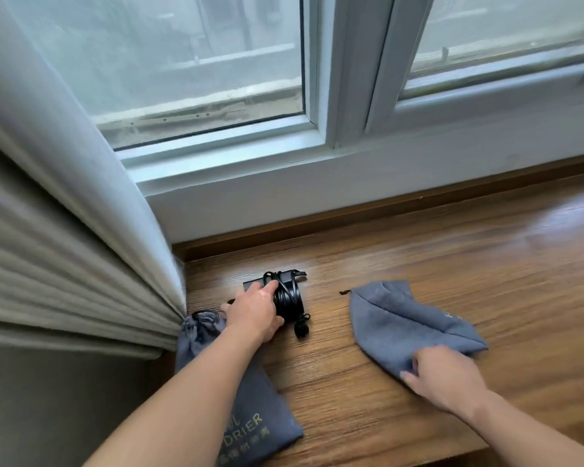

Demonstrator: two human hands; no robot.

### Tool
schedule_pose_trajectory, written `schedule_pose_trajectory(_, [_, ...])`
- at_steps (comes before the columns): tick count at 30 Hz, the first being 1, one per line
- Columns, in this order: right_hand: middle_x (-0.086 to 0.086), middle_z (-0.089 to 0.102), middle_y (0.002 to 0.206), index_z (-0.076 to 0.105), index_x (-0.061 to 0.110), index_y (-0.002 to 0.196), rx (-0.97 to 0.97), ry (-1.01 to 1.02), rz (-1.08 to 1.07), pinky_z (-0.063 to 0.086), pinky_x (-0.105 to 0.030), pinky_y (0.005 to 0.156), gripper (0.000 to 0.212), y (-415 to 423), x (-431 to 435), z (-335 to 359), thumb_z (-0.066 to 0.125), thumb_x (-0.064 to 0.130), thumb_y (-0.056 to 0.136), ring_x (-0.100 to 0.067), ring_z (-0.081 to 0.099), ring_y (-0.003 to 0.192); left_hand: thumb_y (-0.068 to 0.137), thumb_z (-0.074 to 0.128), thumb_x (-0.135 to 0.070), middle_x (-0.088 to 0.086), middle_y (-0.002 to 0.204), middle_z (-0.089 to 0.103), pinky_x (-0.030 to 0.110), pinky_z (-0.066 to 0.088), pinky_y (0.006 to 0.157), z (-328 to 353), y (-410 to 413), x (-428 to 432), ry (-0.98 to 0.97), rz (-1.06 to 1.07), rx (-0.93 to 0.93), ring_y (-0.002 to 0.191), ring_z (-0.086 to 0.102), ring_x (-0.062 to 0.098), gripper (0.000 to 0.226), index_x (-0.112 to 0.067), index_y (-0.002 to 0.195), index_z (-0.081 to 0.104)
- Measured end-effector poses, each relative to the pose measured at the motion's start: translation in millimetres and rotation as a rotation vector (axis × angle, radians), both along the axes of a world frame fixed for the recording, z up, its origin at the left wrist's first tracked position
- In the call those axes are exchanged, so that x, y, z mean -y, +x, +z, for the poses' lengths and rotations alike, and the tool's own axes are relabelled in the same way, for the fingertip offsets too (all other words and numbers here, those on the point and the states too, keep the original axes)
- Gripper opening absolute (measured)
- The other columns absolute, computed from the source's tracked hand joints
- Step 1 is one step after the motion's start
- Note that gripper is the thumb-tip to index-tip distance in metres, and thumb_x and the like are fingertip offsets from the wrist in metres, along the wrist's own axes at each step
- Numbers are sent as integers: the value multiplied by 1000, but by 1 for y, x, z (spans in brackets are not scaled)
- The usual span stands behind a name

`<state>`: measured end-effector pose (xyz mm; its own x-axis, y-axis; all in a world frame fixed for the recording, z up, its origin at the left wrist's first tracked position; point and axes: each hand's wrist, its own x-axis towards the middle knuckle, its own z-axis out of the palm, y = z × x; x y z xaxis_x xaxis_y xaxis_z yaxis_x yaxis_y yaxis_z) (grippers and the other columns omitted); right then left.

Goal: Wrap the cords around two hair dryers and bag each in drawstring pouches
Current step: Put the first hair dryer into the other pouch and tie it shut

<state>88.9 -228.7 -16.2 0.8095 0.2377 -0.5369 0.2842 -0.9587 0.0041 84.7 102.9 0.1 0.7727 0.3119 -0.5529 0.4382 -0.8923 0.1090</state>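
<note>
Your left hand [255, 310] grasps the cord-wrapped hair dryer [289, 298], 10 o'clock | your right hand [445, 379] grasps the grey pouch [405, 321], 3 o'clock | second pouch [250, 399], 8 o'clock.

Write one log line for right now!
left hand grips cord-wrapped hair dryer | right hand grips right pouch | left pouch lies on wooden ledge

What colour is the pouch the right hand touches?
Blue-grey pouch, seen in the head view.
</note>
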Motion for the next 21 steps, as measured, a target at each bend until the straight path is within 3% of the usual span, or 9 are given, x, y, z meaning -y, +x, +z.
schedule_pose_trajectory(3, [4,70,91,55,29,82,216,215,-116,52,-35,77,20,17,-5,5,62,47,85,-23,69,96,89,74,-47,-5,152,43,59,38,107,-6,-3,21,-8,-32,10,142,34,28,80,-45,154,28])
schedule_pose_trajectory(5, [2,62,96,53,27,91,285,320,-114,51,-40,81,25,31,-9,3,71,40,80,-27,63,100,88,75,-47,-6,152,42,61,36,108,-11,-6,33,-17,-39,16,141,34,27,84,-47,155,25])
schedule_pose_trajectory(8, [1,58,120,49,26,119,167,195,-124,47,-45,98,50,48,-8,-6,71,48,81,-26,54,120,87,76,-47,-4,152,41,61,35,110,-17,-14,47,-24,-30,26,142,32,26,89,-50,156,20])
schedule_pose_trajectory(12, [5,65,114,52,30,112,128,127,-34,36,-43,109,35,49,4,-21,66,48,85,-21,57,119,85,78,-46,0,144,39,52,35,106,-24,-30,57,-35,-20,52,136,34,24,97,-54,157,14])
schedule_pose_trajectory(16, [1,66,105,58,28,102,58,198,54,45,-41,98,15,57,23,-18,62,36,90,-24,63,112,86,79,-43,1,147,31,49,36,109,-32,-46,68,-62,30,79,136,36,25,101,-53,159,9])
schedule_pose_trajectory(21, [-3,58,98,62,26,101,110,201,118,51,-41,86,14,91,43,27,58,26,88,-31,62,103,89,77,-33,0,139,34,36,44,105,-43,-62,79,-118,100,187,124,48,26,99,-40,163,11])
